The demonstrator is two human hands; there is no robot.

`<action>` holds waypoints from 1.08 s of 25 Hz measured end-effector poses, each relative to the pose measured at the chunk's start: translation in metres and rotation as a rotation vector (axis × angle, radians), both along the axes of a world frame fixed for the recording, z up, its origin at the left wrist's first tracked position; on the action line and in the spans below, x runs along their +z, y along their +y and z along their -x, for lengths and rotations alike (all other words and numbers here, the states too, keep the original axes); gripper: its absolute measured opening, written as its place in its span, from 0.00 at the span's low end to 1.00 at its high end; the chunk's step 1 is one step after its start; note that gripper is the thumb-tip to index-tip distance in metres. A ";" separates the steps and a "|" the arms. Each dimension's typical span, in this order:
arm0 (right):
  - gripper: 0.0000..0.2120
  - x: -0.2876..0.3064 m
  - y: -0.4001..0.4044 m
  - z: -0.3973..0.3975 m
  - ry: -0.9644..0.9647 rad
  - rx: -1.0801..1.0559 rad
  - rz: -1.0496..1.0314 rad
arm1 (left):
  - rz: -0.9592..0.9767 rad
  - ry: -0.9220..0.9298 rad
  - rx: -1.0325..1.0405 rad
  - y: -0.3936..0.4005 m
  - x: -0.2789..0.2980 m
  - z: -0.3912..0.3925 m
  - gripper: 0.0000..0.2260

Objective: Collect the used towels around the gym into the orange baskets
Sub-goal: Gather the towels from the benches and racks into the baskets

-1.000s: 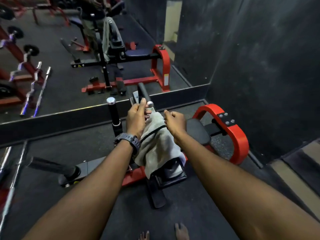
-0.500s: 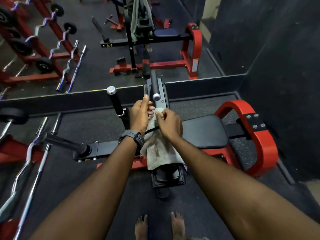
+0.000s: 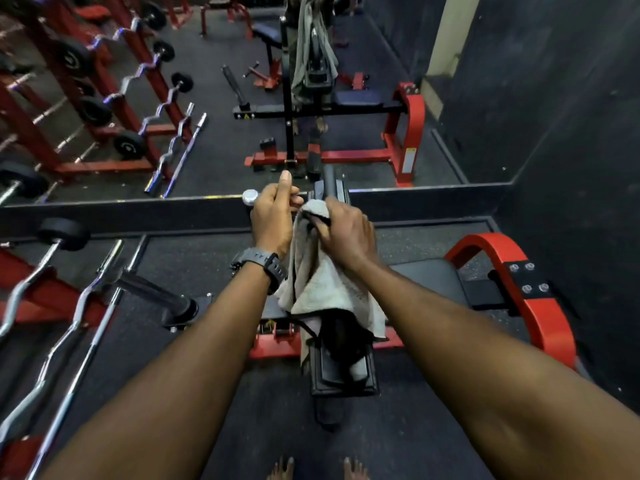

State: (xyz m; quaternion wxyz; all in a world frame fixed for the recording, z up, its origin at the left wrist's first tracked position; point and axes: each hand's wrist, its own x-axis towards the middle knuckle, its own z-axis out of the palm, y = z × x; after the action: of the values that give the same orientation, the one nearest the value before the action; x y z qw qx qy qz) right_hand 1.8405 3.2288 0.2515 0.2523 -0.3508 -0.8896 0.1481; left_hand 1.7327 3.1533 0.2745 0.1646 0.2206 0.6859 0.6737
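Note:
A grey used towel [image 3: 325, 289] hangs over the upright of a black and red bench machine [image 3: 429, 275] right in front of me. My right hand [image 3: 343, 230] grips the towel's bunched top edge. My left hand [image 3: 273, 216], with a dark watch on the wrist, is curled at the towel's upper left corner, thumb pointing up; what its fingers hold is partly hidden. The towel's lower end drapes over the machine's black foot block [image 3: 341, 372]. No orange basket is in view.
A wall mirror [image 3: 221, 98] ahead reflects the machine and the towel. Curl bars [image 3: 69, 327] and a red rack stand at my left. A chrome-capped post [image 3: 250, 197] sits by my left hand. A dark wall [image 3: 571, 133] closes the right side. My bare feet [image 3: 315, 469] are on the rubber floor.
My head has tilted down and moved nearer. Both hands have lifted the towel's top edge, and my right hand has closed further over the bunched cloth.

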 end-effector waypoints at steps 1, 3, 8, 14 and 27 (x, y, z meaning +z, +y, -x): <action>0.15 0.024 0.000 0.008 0.116 0.005 0.047 | -0.038 0.037 0.009 0.002 0.017 0.004 0.21; 0.18 0.074 0.001 0.021 0.306 0.043 0.127 | -0.127 0.106 0.039 0.002 0.061 0.016 0.20; 0.15 0.191 -0.005 0.052 0.676 0.215 0.228 | -0.310 0.326 0.119 -0.038 0.189 0.050 0.20; 0.06 0.278 -0.080 0.100 0.904 0.520 0.376 | -0.295 0.476 0.335 -0.145 0.279 0.056 0.23; 0.15 0.353 -0.440 0.126 0.957 1.085 0.866 | -0.203 0.648 0.998 -0.540 0.331 -0.019 0.20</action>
State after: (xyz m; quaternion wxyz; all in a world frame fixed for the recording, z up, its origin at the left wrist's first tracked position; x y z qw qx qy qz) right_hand 1.7143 2.7892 0.6045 0.3392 0.1599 -0.5964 0.7097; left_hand 1.7522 2.6130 0.6060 -0.4108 0.0806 0.6540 0.6301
